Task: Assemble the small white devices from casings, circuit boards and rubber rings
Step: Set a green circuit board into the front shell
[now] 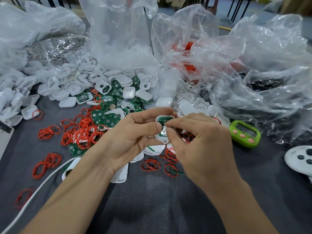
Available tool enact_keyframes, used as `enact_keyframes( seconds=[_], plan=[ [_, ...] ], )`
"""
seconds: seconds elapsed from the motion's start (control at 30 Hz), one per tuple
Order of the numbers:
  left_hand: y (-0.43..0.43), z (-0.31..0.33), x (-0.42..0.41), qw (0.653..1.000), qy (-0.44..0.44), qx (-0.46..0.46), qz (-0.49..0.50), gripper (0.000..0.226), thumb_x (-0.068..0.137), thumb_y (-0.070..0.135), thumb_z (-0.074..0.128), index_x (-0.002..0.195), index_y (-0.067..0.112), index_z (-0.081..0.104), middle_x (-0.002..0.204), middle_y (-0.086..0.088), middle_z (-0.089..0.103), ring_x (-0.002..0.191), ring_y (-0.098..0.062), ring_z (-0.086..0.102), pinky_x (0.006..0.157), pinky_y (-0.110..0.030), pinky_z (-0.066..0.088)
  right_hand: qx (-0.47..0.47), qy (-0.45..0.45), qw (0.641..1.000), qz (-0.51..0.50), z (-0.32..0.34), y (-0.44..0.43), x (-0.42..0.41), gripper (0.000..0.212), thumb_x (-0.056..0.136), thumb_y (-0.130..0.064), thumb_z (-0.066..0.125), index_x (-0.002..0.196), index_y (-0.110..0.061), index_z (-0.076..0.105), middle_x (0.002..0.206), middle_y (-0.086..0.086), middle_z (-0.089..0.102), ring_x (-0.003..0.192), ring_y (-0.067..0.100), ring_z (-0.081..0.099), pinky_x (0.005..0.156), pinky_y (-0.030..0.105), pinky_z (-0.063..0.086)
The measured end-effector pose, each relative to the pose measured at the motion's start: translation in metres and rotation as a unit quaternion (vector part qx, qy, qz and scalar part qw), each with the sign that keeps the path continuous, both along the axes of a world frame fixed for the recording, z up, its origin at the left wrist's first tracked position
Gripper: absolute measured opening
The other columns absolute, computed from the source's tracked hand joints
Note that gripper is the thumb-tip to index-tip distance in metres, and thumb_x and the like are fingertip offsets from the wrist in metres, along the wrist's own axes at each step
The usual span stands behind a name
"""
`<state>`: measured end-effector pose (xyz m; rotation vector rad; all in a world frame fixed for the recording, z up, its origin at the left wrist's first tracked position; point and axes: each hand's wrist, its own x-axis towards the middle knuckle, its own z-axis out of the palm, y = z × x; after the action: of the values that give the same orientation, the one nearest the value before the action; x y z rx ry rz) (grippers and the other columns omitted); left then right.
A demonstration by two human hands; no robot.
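My left hand (135, 137) grips a small white casing (162, 140) with a green circuit board (164, 119) seated in it, above the grey table. My right hand (197, 142) comes in from the right; its thumb and forefinger pinch at the board near its round metal contact. Behind the hands lies a heap of white casings (101, 81) mixed with green circuit boards (104, 115). Red rubber rings (81, 130) are scattered to the left and below the hands. More white casings (120, 174) lie under my left wrist.
Large crumpled clear plastic bags (253, 65) fill the back and right. A green digital timer (244, 133) stands right of my hands. A white round object with dark buttons (300, 159) sits at the right edge. A white cable (42, 184) runs across the lower left.
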<state>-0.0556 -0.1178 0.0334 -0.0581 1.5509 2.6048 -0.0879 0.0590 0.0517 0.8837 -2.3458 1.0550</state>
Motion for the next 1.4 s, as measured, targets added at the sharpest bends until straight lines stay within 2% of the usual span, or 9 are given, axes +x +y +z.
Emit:
enact_keyframes(
  seconds=[0.1, 0.23, 0.33, 0.43, 0.53, 0.8, 0.9, 1.17, 1.4],
  plan=[
    [0.006, 0.001, -0.001, 0.998, -0.013, -0.035, 0.046, 0.04, 0.087, -0.013, 0.059, 0.107, 0.014, 0.081, 0.1, -0.005, 0.08, 0.082, -0.01, 0.075, 0.065, -0.022, 0.062, 0.002, -0.029, 0.999, 0.016, 0.0, 0.0, -0.001, 0.014, 0.086, -0.022, 0.074, 0.095, -0.028, 0.082, 0.085, -0.014, 0.074, 0.077, 0.005, 0.065, 0.076, 0.021, 0.051],
    [0.012, 0.001, -0.002, 0.993, -0.024, -0.051, 0.101, 0.048, 0.088, -0.02, 0.054, 0.095, 0.016, 0.084, 0.093, -0.008, 0.08, 0.074, -0.01, 0.075, 0.057, -0.019, 0.058, -0.157, -0.143, 0.977, 0.016, 0.004, 0.006, -0.01, 0.023, 0.084, -0.016, 0.073, 0.086, -0.038, 0.08, 0.073, -0.027, 0.072, 0.067, -0.003, 0.068, 0.063, 0.004, 0.044],
    [0.012, 0.003, -0.002, 0.995, -0.02, -0.039, 0.092, 0.041, 0.084, -0.016, 0.061, 0.097, 0.016, 0.084, 0.109, -0.013, 0.078, 0.091, -0.018, 0.077, 0.069, -0.029, 0.064, -0.211, -0.195, 0.957, -0.025, 0.005, 0.013, -0.021, 0.02, 0.08, -0.021, 0.071, 0.079, -0.041, 0.078, 0.076, -0.025, 0.074, 0.071, -0.002, 0.071, 0.066, 0.009, 0.049],
    [0.012, 0.007, -0.001, 0.996, -0.027, -0.008, 0.087, 0.033, 0.072, -0.005, 0.068, 0.095, 0.014, 0.084, 0.107, -0.013, 0.078, 0.087, -0.02, 0.078, 0.063, -0.026, 0.062, -0.232, -0.322, 0.918, -0.004, -0.001, 0.012, -0.026, 0.011, 0.076, -0.026, 0.073, 0.079, -0.032, 0.082, 0.071, -0.008, 0.076, 0.062, 0.006, 0.069, 0.066, 0.027, 0.054],
    [0.014, 0.008, -0.001, 0.996, -0.026, 0.007, 0.086, 0.033, 0.07, -0.001, 0.067, 0.096, 0.012, 0.083, 0.105, -0.014, 0.078, 0.086, -0.02, 0.078, 0.063, -0.026, 0.062, -0.229, -0.383, 0.894, 0.042, -0.003, 0.007, -0.023, 0.012, 0.075, -0.027, 0.072, 0.08, -0.031, 0.082, 0.067, 0.003, 0.075, 0.056, 0.012, 0.065, 0.059, 0.027, 0.054],
    [0.016, 0.01, 0.002, 0.994, -0.025, -0.023, 0.1, 0.031, 0.076, -0.004, 0.068, 0.096, 0.015, 0.083, 0.095, -0.01, 0.079, 0.082, -0.017, 0.077, 0.065, -0.025, 0.061, -0.168, -0.318, 0.933, 0.019, -0.004, 0.003, -0.013, 0.008, 0.084, -0.025, 0.08, 0.085, -0.033, 0.079, 0.067, -0.008, 0.075, 0.058, 0.013, 0.072, 0.059, 0.036, 0.062],
    [0.017, 0.01, 0.003, 0.993, -0.034, -0.033, 0.106, 0.034, 0.085, -0.012, 0.063, 0.099, 0.012, 0.083, 0.099, -0.014, 0.079, 0.083, -0.019, 0.077, 0.065, -0.026, 0.061, -0.146, -0.294, 0.945, 0.008, -0.005, 0.001, -0.01, 0.015, 0.087, -0.018, 0.079, 0.086, -0.033, 0.077, 0.066, -0.013, 0.074, 0.057, 0.007, 0.072, 0.056, 0.023, 0.058],
    [0.018, 0.011, 0.004, 0.994, -0.022, -0.058, 0.09, 0.044, 0.067, -0.006, 0.08, 0.106, 0.014, 0.081, 0.109, -0.014, 0.078, 0.09, -0.017, 0.075, 0.07, -0.024, 0.061, -0.152, -0.288, 0.945, -0.029, -0.007, -0.003, -0.005, 0.011, 0.082, -0.019, 0.079, 0.082, -0.029, 0.075, 0.064, -0.017, 0.072, 0.056, 0.002, 0.069, 0.053, 0.013, 0.05],
    [0.017, 0.007, 0.005, 0.994, -0.017, -0.077, 0.079, 0.045, 0.072, -0.002, 0.07, 0.113, 0.014, 0.078, 0.113, -0.013, 0.077, 0.096, -0.017, 0.073, 0.075, -0.025, 0.061, -0.118, -0.33, 0.936, -0.021, -0.007, 0.0, -0.01, 0.007, 0.084, -0.026, 0.076, 0.083, -0.027, 0.069, 0.066, -0.01, 0.074, 0.058, 0.009, 0.071, 0.057, 0.03, 0.055]
  ],
)
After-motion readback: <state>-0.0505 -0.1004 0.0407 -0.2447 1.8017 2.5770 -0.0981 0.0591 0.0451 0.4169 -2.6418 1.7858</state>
